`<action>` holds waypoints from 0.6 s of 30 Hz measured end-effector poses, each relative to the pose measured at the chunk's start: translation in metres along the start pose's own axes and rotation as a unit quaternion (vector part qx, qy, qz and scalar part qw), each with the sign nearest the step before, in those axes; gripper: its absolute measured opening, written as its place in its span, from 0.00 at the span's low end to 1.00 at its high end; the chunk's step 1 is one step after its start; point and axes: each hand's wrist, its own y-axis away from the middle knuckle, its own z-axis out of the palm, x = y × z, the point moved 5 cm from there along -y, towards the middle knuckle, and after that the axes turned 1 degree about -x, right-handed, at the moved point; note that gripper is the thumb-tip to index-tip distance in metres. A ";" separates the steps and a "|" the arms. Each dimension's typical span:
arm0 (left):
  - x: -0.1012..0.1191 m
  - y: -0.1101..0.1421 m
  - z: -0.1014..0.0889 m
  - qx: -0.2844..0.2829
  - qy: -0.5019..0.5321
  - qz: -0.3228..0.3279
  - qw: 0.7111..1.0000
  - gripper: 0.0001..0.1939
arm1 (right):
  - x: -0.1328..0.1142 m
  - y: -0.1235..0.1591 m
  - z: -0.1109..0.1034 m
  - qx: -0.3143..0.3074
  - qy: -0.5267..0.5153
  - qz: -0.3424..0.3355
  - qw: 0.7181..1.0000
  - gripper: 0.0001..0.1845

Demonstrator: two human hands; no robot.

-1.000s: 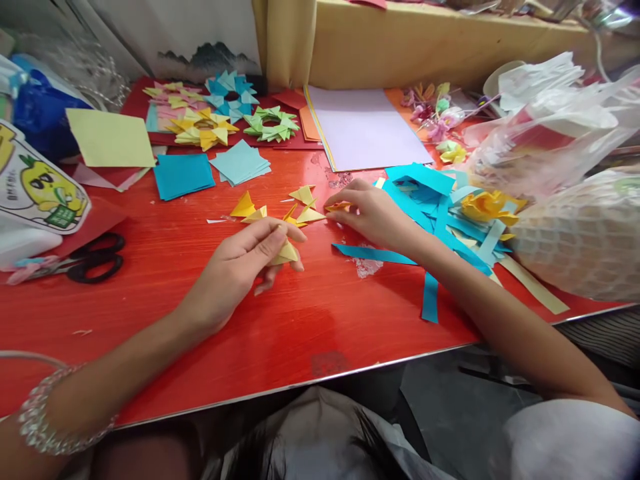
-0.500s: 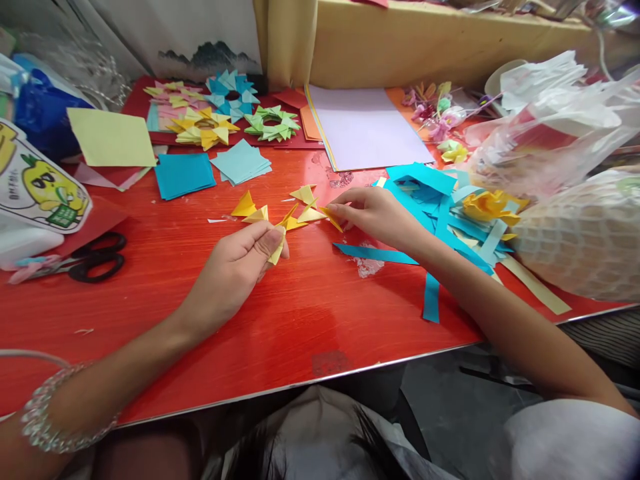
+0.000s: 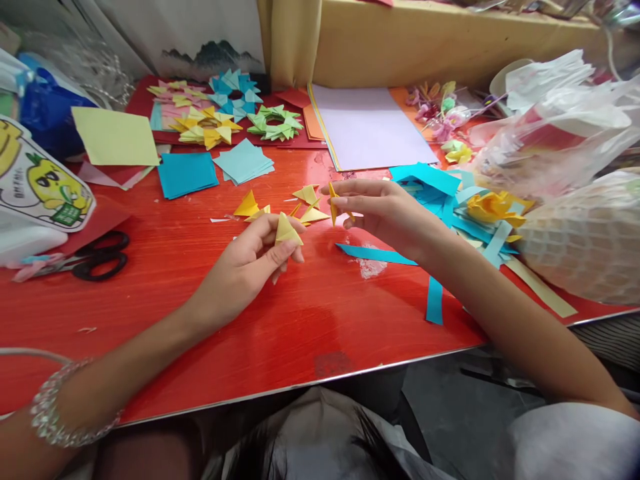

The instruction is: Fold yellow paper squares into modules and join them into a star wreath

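Between the thumb and fingers of my left hand [image 3: 253,257] is a pale yellow folded paper piece [image 3: 287,231], its triangular face turned up. My right hand [image 3: 383,208], to the right and slightly farther back, pinches an orange-yellow folded paper piece [image 3: 333,203] held upright above the table. Several more folded pieces lie on the red table just beyond my hands, among them an orange one [image 3: 246,205] and a pale yellow one [image 3: 307,194]. My left fingers partly cover some of these.
Blue paper strips [image 3: 425,180] lie on the right beside a netted bag [image 3: 580,233]. Black-handled scissors [image 3: 100,257] rest at left. Stacked blue squares [image 3: 187,175], a green paper ring [image 3: 275,124], a yellow ring [image 3: 206,128] and lilac sheets [image 3: 370,127] are at the back.
My right hand has lifted the orange-yellow piece off the table and stood it upright. The pale yellow piece in my left hand has turned, showing its triangular face.
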 end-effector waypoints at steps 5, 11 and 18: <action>0.000 -0.001 -0.003 0.020 -0.037 0.006 0.999 0.06 | 0.001 0.007 0.017 -0.004 -0.078 -0.020 0.997 0.08; -0.002 0.001 -0.006 0.053 -0.018 -0.014 0.998 0.06 | 0.010 0.012 0.029 -0.005 -0.035 -0.045 0.998 0.14; -0.001 0.000 -0.009 0.079 -0.017 0.008 0.997 0.07 | -0.004 0.023 0.036 -0.007 0.098 -0.191 0.977 0.09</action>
